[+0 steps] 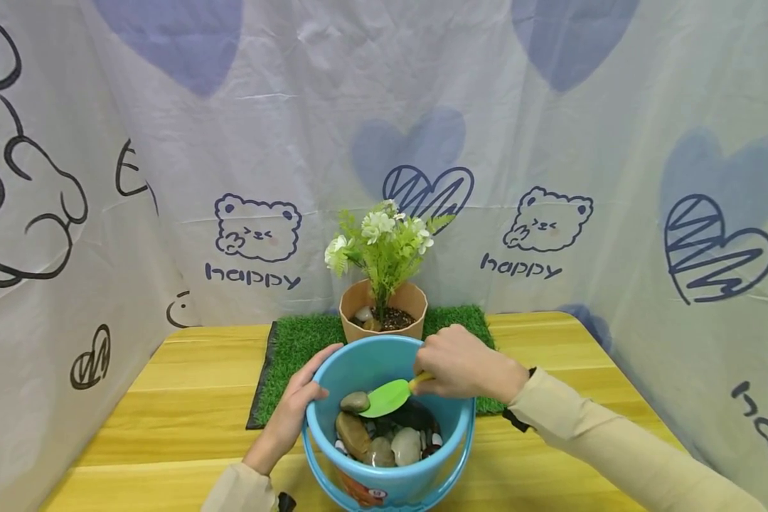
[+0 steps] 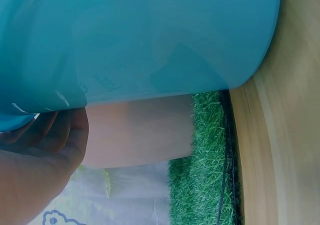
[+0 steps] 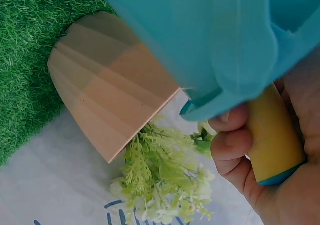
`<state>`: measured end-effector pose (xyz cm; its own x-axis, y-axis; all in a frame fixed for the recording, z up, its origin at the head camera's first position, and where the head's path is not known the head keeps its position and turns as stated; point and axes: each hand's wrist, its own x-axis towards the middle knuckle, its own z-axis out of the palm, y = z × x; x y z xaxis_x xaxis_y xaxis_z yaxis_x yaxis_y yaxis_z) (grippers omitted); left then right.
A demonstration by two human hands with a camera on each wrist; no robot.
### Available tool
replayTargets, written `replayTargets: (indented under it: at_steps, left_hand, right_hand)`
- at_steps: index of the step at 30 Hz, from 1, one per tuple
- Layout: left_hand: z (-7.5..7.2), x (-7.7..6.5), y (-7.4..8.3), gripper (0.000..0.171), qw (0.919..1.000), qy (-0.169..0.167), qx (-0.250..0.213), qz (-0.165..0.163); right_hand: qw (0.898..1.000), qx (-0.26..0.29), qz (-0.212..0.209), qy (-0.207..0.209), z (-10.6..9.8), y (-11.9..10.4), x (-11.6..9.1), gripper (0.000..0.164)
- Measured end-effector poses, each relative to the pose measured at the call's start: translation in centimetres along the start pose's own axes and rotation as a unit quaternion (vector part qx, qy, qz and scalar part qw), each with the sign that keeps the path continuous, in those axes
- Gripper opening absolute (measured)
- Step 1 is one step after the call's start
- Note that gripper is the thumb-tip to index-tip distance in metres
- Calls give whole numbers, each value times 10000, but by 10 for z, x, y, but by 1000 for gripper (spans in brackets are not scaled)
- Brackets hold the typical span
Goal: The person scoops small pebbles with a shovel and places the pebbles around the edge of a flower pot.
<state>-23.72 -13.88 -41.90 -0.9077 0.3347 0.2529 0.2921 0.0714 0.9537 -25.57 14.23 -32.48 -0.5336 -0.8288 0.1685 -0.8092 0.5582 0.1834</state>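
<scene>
A blue bucket [image 1: 384, 355] stands at the front of the table with several stones [image 1: 407, 446] and dark water-like contents inside. My left hand [image 1: 294, 405] grips its left rim, thumb over the edge and fingers outside; the left wrist view shows those fingers [image 2: 70, 130] against the wall. In my right hand [image 1: 464, 363] is a small garden trowel with a green blade [image 1: 389, 398] and a yellow handle [image 3: 275, 135]. The blade reaches into the bucket, its tip by a grey-brown stone [image 1: 355, 402]; whether the stone rests on it I cannot tell.
Just behind the bucket, a peach flowerpot [image 1: 384, 331] with white flowers [image 1: 379, 226], dark soil and a few stones sits on a green turf mat [image 1: 307, 341]. The wooden table [image 1: 185, 398] lies beneath. A printed cloth [image 1: 333, 142] hangs around the back and sides.
</scene>
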Motion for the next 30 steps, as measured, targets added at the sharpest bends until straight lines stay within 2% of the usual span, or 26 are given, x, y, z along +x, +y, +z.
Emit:
replayTargets:
  at_steps: [6, 10, 17, 30]
  left_hand:
    - [1, 0, -2, 71, 10000, -43, -65, -16]
    - [1, 0, -2, 71, 10000, -60, -62, -9]
    - [-2, 1, 0, 71, 9998, -136, -76, 77]
    - [-3, 0, 1, 71, 9999, -135, 50, -14]
  right_hand:
    - [9999, 123, 23, 0, 9, 0, 6, 37]
    - [9998, 72, 79, 142, 13, 1, 3, 36]
    - [9987, 17, 170, 472, 16, 2, -5, 18]
    - [9944, 123, 352, 988, 21, 0, -12, 18]
